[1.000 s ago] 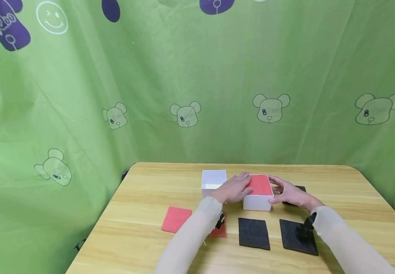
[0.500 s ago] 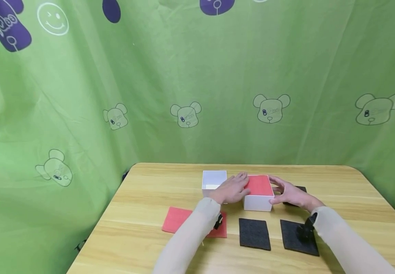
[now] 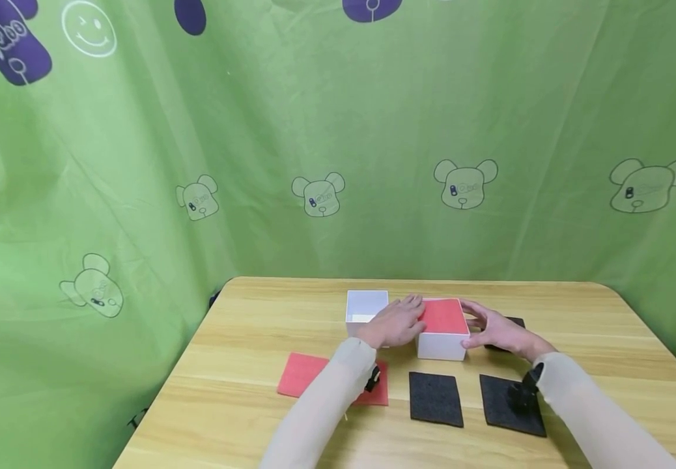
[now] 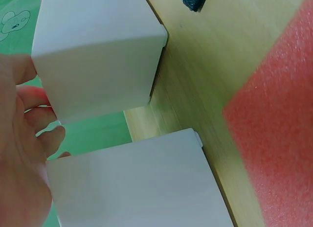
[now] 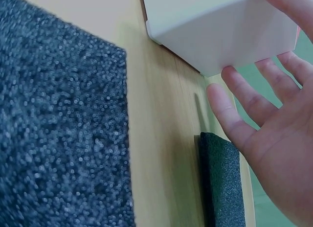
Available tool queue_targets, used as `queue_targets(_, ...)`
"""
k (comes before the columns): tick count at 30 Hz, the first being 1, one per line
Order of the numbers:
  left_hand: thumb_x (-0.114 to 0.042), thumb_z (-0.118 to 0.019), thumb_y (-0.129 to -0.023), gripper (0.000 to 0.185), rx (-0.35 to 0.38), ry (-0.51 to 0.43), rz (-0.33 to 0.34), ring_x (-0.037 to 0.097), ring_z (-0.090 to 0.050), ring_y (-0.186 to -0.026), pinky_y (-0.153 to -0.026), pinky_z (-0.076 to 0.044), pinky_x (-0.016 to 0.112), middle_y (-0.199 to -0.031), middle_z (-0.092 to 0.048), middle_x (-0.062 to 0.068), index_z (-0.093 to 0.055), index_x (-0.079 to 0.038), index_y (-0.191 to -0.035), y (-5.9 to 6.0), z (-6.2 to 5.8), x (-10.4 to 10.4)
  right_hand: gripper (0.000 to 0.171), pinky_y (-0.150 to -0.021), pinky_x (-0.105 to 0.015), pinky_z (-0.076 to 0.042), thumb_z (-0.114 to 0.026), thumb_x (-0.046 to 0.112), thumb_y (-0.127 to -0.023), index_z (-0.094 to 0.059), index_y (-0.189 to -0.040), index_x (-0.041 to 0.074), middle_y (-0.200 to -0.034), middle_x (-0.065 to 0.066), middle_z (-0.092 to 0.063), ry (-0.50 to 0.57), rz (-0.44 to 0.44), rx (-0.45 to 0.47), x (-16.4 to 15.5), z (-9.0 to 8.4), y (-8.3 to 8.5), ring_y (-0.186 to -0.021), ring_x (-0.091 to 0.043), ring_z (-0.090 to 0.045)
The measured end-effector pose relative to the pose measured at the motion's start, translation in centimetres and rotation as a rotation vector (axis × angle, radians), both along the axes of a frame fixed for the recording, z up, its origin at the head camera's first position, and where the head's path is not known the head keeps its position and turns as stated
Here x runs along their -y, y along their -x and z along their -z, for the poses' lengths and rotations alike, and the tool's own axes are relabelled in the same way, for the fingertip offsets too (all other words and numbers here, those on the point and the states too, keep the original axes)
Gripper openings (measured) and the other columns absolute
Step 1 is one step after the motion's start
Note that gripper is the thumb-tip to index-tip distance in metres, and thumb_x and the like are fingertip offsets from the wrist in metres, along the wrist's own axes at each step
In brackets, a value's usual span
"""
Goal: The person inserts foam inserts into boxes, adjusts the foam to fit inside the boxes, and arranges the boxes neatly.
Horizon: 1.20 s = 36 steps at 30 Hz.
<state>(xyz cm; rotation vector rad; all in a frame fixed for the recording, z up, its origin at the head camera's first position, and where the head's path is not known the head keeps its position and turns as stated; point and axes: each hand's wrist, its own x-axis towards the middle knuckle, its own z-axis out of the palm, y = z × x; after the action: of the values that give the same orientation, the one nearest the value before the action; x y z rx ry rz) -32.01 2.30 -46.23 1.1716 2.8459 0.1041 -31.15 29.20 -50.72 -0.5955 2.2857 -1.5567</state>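
A white box [image 3: 441, 347] stands on the table with a red foam square [image 3: 443, 316] level with its rim, covering the opening. My left hand [image 3: 393, 324] lies along the box's left edge, fingers fairly straight, fingertips touching the edge of the red foam. With my right hand [image 3: 496, 330] I hold the box's right side, thumb at the front corner and fingers towards the back. In the right wrist view, those fingers [image 5: 249, 97] are spread against the white wall. A second white box [image 3: 366, 306], uncovered, stands to the left, partly behind my left hand.
Red foam [image 3: 303, 374] lies at the front left, partly under my left forearm. Two black foam squares, one in the middle [image 3: 435, 399] and another [image 3: 499, 404] under my right wrist, lie in front. More black foam [image 3: 514, 322] is behind my right hand. A green curtain [image 3: 373, 130] hangs behind the table.
My left fingers have drawn back slightly to the left, so more of the red foam shows on the box. The right hand and both boxes stay in place.
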Motion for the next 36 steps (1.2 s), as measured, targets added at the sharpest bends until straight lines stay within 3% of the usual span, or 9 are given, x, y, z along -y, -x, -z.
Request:
queue_targets(13, -0.039, -0.036, -0.101, 0.053, -0.026, -0.025, 0.035, 0.012, -0.014, -0.142, -0.114, -0.012, 0.027, -0.153, -0.027, -0.001, -0.032, -0.015, -0.148, -0.1, -0.6, -0.9, 0.098, -0.100, -0.050, -0.038, -0.075, 0.012, -0.081, -0.006, -0.149, -0.002, -0.152, -0.030, -0.007, -0.007, -0.007, -0.004, -0.2, 0.0, 0.2, -0.131, -0.052, -0.023)
queue_targets(26, -0.040, -0.037, -0.101, 0.052, -0.041, -0.009, 0.064, 0.009, -0.016, -0.140, -0.114, -0.010, 0.028, -0.153, -0.028, -0.004, -0.033, -0.017, -0.148, 0.1, -0.4, -2.6, 0.097, -0.097, -0.039, -0.043, -0.075, 0.011, -0.081, -0.007, -0.149, -0.002, -0.152, -0.029, -0.006, 0.016, -0.018, -0.005, -0.3, 0.3, 0.3, -0.131, -0.052, -0.023)
queue_targets(36, -0.040, -0.041, -0.100, 0.051, -0.043, -0.004, 0.124, 0.008, -0.018, -0.140, -0.114, -0.012, 0.031, -0.152, -0.029, -0.006, -0.035, -0.019, -0.147, 0.3, -0.9, -3.6, 0.096, -0.097, -0.041, -0.044, -0.074, 0.010, -0.081, -0.008, -0.150, 0.000, -0.153, -0.028, -0.007, 0.019, -0.024, -0.007, -0.2, 0.2, 0.2, -0.131, -0.052, -0.024)
